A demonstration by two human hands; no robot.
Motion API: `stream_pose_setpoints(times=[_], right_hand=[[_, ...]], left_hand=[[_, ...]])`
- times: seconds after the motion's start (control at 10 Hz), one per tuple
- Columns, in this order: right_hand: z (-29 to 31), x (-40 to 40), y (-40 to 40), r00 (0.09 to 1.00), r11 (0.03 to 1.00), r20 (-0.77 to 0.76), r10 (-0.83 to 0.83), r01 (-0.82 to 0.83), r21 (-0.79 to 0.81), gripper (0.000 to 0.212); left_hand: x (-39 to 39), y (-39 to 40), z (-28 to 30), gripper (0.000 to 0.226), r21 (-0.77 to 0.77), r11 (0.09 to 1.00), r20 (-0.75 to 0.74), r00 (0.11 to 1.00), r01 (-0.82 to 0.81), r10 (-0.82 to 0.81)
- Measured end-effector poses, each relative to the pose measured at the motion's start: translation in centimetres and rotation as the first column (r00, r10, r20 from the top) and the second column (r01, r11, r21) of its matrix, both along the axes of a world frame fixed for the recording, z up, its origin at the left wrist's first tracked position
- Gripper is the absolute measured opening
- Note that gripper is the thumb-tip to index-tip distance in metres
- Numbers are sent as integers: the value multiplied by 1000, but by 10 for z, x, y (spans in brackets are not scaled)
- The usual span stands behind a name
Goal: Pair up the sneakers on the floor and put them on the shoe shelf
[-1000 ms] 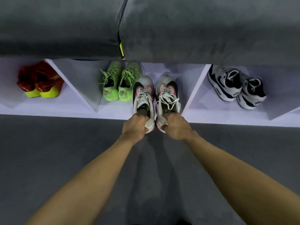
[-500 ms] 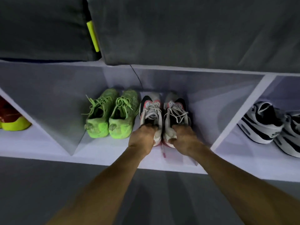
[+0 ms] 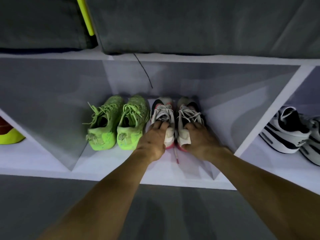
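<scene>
White-and-pink sneakers (image 3: 176, 118) are gripped at the heels, one by the left hand (image 3: 152, 141), one by the right hand (image 3: 199, 139), fingers curled inside, beside green sneakers (image 3: 117, 122) on the shoe shelf (image 3: 103, 163).

Lime-green sneakers (image 3: 117, 123), white-black-pink sneakers (image 3: 176, 118), black-and-white striped sneakers (image 3: 287, 132) on a white shelf (image 3: 103, 163); grey floor (image 3: 34, 205).

Smooth matt white shelf (image 3: 121, 174), knit green sneakers (image 3: 117, 125) — soft grey cushions (image 3: 190, 23)
</scene>
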State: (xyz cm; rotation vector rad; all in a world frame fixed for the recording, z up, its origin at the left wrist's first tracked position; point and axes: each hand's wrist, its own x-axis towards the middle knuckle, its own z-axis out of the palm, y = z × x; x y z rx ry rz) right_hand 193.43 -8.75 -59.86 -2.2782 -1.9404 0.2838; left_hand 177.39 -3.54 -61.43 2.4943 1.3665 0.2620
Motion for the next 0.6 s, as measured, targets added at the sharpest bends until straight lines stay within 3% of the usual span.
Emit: stream_pose_setpoints(times=[0.1, 0.2, 0.3, 0.4, 0.6], right_hand=[[7, -6, -18, 999, 999, 16, 39, -39, 37, 66], [23, -27, -70, 998, 997, -1, 64, -63, 46, 74], [46, -45, -114, 995, 992, -56, 85, -90, -85, 71], [90, -68, -189, 983, 946, -179, 27, -83, -314, 71], [196, -96, -300, 970, 826, -242, -13, -126, -550, 68]], left_hand=[[-11, -19, 8, 88, -42, 999, -33, 999, -22, 21], [-33, -74, 28, 99, -179, 979, -202, 977, -102, 65], [-52, -118, 53, 89, -266, 959, -316, 949, -100, 11], [-81, -189, 103, 76, -445, 890, -358, 930, -95, -79], [-119, -299, 219, 72, -661, 738, -394, 901, -138, -183]])
